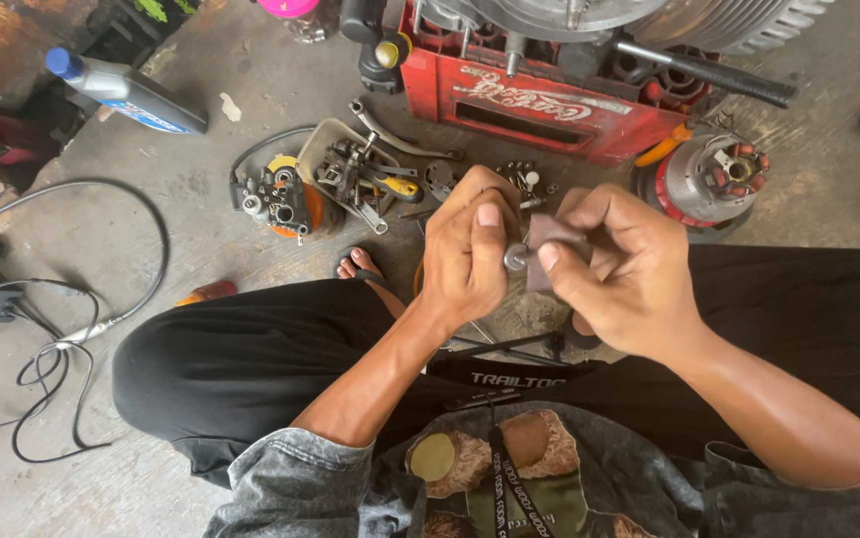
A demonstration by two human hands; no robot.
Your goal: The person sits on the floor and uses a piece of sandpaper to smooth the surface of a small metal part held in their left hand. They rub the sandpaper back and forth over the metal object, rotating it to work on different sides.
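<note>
- While you sit cross-legged on the concrete floor (151, 214), your left hand (465, 249) and right hand (614, 269) meet just above your knees, over the clutter of parts.
- Beyond your hands stands a red plastic crate (539, 105) carrying a finned metal engine part (738, 20), with a black-handled tool (709, 72) laid across it.
- Right of the crate sits a round stator-like unit (714, 179) with a red ring.
- Left of your hands lies a small beige tray (355, 169) full of wrenches and bits; just beside it rests a dark mechanical assembly (275, 199) with an orange disc beneath.
- Farther left, a grey oil bottle (126, 92) with a blue cap lies on its side, and black cables (61, 339) loop across the floor.
- Small screws and bolts (521, 179) are scattered directly behind your knuckles; your hands hide part of them.
- Your right fingers are closed around a small flat brownish piece (554, 234), thumb pressed on its lower edge.
- Your left fingers are curled shut, thumb up, pinching a small round grey metal part (516, 257) that touches the brownish piece.
- Both pieces are held in the air between your hands, well clear of the floor.
</note>
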